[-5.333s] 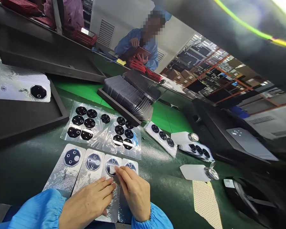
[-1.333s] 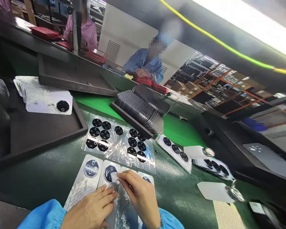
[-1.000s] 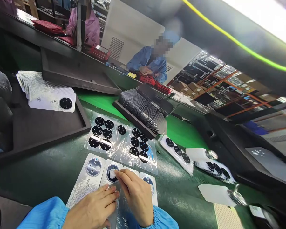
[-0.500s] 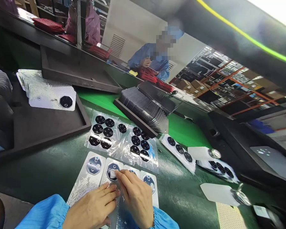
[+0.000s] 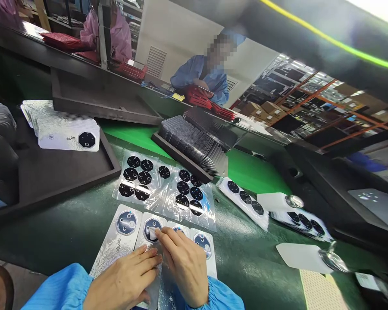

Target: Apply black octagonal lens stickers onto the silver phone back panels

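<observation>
Several silvery-white panels lie side by side in front of me, each with a dark octagonal window near its top end. My left hand (image 5: 124, 275) rests flat on the second panel (image 5: 148, 249), fingers stretched out, its fingertips close to my right hand. With pinched fingers, my right hand (image 5: 184, 262) presses a small white cloth (image 5: 152, 234) onto that panel's octagonal window (image 5: 148, 224). The leftmost panel (image 5: 111, 247) is partly covered by my left hand. On the right, my right hand hides much of the third panel, while the fourth panel (image 5: 210, 265) shows beside it.
Clear sheets (image 5: 155, 202) with black octagonal stickers lie behind the panels. A dark tray (image 5: 67, 172) at left holds stacked panels (image 5: 67, 133). Thin black plates (image 5: 190, 142) stand in a holder. Packs of stickers (image 5: 245, 200) and metal-capped dispensers (image 5: 333, 260) are at right. A person (image 5: 203, 77) sits opposite.
The view has shifted slightly. Both hands keep nearly the same place, the right one still holding the cloth on the window. The person opposite has lowered a hand.
</observation>
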Demonstrator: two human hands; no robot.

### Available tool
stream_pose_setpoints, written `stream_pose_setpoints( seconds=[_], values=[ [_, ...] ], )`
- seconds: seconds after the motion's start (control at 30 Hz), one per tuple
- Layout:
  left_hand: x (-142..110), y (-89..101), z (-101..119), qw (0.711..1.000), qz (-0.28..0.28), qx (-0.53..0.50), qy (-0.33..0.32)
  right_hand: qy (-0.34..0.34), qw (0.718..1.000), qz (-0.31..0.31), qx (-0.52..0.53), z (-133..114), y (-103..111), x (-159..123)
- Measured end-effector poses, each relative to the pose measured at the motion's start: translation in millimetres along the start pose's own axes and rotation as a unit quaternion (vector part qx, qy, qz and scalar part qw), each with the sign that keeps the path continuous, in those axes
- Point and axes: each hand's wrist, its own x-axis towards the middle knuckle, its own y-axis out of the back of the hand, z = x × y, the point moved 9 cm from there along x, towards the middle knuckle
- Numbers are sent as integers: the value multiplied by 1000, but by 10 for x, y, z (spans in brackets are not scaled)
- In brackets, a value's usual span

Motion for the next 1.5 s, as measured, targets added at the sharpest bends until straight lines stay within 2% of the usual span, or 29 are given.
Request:
stream_pose_setpoints(
  seconds=[0.33, 0.47, 0.6, 0.7, 0.8, 0.9, 1.07, 1.27, 1.5],
  values=[
    [24, -26, 24, 999, -36, 18, 7, -13, 1000, -1, 14, -2, -17, 15],
    [28, 13, 32, 1000, -25, 6, 2, -25, 999, -4, 43, 57, -13, 20],
    [29, -23, 44, 999, -45, 20, -3, -73, 992, 12, 102, 207, 111, 6],
    [24, -18, 49, 999, -31, 22, -1, -97, 988, 30, 115, 241, 212, -11],
    [-17, 18, 72, 999, -12, 34, -11, -96, 988, 26, 117, 167, 196, -3],
    [-117, 90, 74, 999, -9, 40, -18, -70, 989, 9, 129, 16, 88, 39],
    [-343, 204, -69, 998, -25, 51, 30, -18, 989, -16, 149, -253, -92, 154],
    [-437, 175, -186, 998, -17, -13, 59, 14, 995, -28, 99, -399, -177, 253],
    [-415, 136, -188, 998, -26, -5, 62, 50, 996, -41, 54, -512, -165, 278]
  ],
)
